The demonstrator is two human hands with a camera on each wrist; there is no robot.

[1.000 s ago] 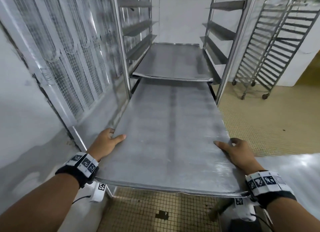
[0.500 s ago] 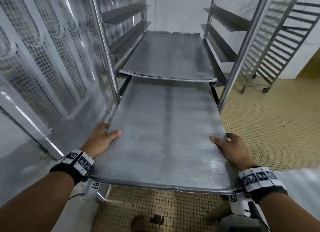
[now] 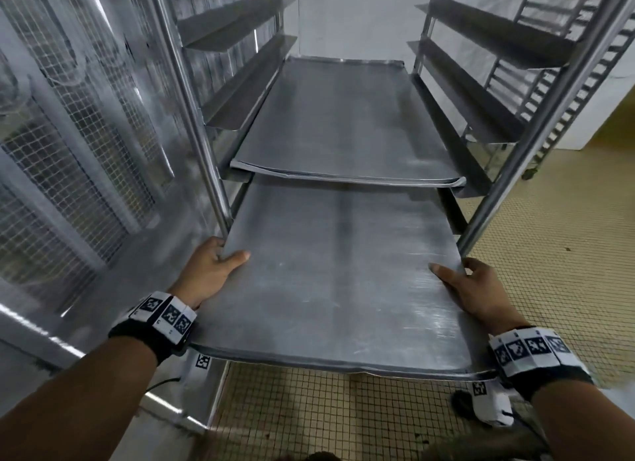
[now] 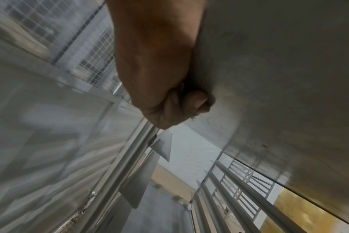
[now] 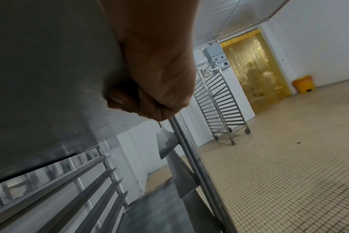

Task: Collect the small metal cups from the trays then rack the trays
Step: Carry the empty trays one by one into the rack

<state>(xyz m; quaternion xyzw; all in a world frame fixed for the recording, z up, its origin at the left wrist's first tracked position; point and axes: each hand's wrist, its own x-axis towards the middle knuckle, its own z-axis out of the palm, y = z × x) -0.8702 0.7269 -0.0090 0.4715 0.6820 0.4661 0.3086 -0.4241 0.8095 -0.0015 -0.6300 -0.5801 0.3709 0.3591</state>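
Racking step in progress. The tray (image 3: 340, 282) is held level by both side edges: left hand (image 3: 209, 271) with thumb on top and fingers (image 4: 193, 102) curled under the rim; right hand (image 3: 470, 290) gripping likewise, its fingers (image 5: 130, 100) folded beneath the sheet. Compared with a second ago, the tray's far end has advanced between the uprights of the tray rack (image 3: 196, 117) and now passes under the racked tray (image 3: 343, 124) one level above; both hands have arrived close beside the front posts, where earlier they stood well short of them. Judgement: the tray is partly seated on its runners, and further pushing will require the hands to shift back to clear the posts. No metal cups are visible on either tray. A second rack (image 5: 219, 108) stands apart on the tiled floor (image 3: 549, 254)
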